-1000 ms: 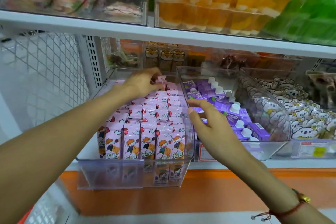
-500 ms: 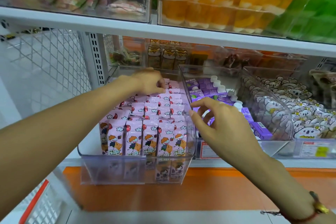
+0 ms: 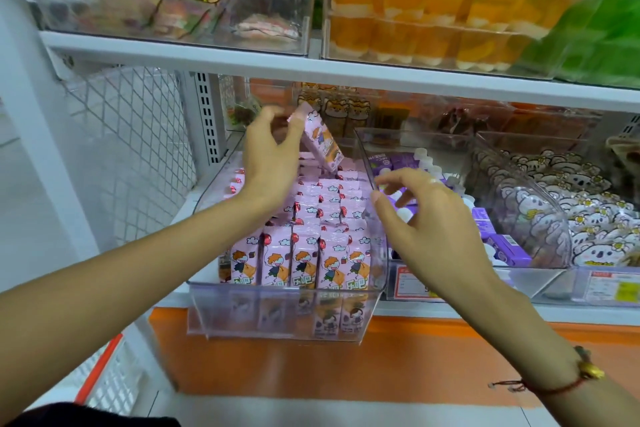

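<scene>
Left hand [image 3: 273,152] in pinch, right hand [image 3: 429,222] loosely curled

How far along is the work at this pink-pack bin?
Done: the clear bin sits pulled out past the shelf edge, rows of packs upright. In hand: the left hand pinches one pink pack, tilted above the back rows; the right hand hovers by the bin's wall. Left: probably placing that pack and sliding the bin back.

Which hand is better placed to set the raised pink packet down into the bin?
Left. The left hand pinches the pink packet in its fingers, tilted above the back rows of the clear bin. The right hand is beside the bin's right wall, loosely curled, holding nothing.
</scene>
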### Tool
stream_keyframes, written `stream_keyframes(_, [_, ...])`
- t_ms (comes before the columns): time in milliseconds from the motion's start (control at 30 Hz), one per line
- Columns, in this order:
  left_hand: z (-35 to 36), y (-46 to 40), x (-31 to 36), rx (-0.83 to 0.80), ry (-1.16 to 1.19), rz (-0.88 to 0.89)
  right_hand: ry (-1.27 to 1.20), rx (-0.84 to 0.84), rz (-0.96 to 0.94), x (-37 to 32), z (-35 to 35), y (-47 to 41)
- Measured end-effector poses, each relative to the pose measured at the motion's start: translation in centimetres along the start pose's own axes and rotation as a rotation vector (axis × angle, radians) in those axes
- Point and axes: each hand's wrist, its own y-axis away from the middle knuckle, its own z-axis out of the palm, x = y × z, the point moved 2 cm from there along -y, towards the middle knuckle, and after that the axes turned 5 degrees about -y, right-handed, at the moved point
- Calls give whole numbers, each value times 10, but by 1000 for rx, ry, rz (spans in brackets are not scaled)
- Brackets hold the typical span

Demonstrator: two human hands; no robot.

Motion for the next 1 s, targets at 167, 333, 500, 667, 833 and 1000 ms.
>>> stream_keyframes(167, [-30,51,31,-23,73,191,-228,-115,-51,-23,8,1])
stream_keyframes(333, [-43,73,41,-187,206,192,-424,-239,-98,-42,18,5])
stream_keyframes(500, [-44,80,30,-332,90,207,-923,-95,232,-33,11,-4])
stream_keyframes(667, [-35,87,22,-313,-265,395,-976,-93,295,-34,17,-1])
stream_keyframes(833, [-37,74,20,-294,-131,329,-866,-155,147,-40,14,-1])
stream_keyframes(1000, [-40,66,17,-524,53,-36,-817,-28,221,-36,11,-3])
